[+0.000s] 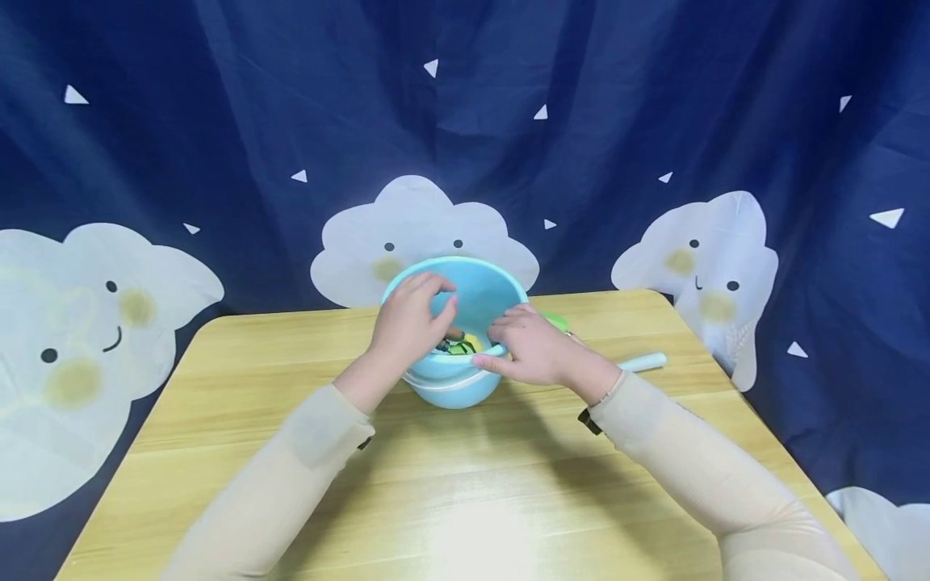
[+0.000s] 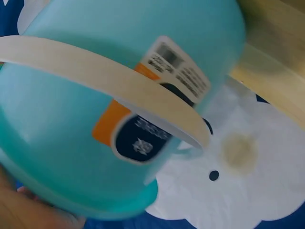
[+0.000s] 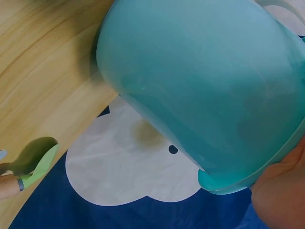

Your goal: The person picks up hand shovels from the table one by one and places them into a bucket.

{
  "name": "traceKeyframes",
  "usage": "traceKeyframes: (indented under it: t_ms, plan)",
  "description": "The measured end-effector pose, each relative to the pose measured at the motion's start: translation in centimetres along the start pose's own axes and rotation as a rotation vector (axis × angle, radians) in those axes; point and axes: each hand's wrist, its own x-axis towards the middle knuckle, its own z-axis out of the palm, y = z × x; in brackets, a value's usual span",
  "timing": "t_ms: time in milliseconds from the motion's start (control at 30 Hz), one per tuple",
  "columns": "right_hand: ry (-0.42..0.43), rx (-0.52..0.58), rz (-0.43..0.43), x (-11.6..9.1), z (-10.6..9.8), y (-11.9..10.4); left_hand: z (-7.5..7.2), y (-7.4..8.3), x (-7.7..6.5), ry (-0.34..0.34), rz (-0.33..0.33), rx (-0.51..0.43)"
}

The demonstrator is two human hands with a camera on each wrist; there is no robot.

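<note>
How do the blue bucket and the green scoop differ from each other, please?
The bucket is plain light blue outside its label; the scoop is green with a wooden handle.
The bucket is much bigger than the scoop.
The right hand grips the bucket's rim; neither hand touches the scoop.
Both have handles.

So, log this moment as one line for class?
bucket: light blue, items inside | left hand: at its opening | right hand: grips its rim

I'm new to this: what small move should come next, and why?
Probably lower the left hand toward the small green and yellow things inside the round light-blue plastic bucket: its fingers arch over the opening, while the right hand grips the rim.
</note>
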Motion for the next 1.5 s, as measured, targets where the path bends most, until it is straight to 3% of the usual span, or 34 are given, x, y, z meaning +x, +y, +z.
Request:
traceKeyframes:
  t_ms: [433, 633, 1133, 1500]
  plan:
    - [-0.014, -0.003, 0.006, 0.0, 0.0, -0.3, -1.4, -2.2, -3.8, -0.015, 0.147, 0.043]
    - [-0.011, 0.003, 0.005, 0.1, -0.1, -0.2, -1.0, -2.7, -4.8, -0.034, 0.223, -0.028]
    - [-0.004, 0.003, 0.015, 0.0, -0.2, -0.2, 0.9, -2.9, -5.1, -0.019, 0.307, 0.024]
    - [0.001, 0.004, 0.010, 0.0, -0.2, -0.6, 1.1, -3.9, -5.2, -0.032, 0.381, 0.032]
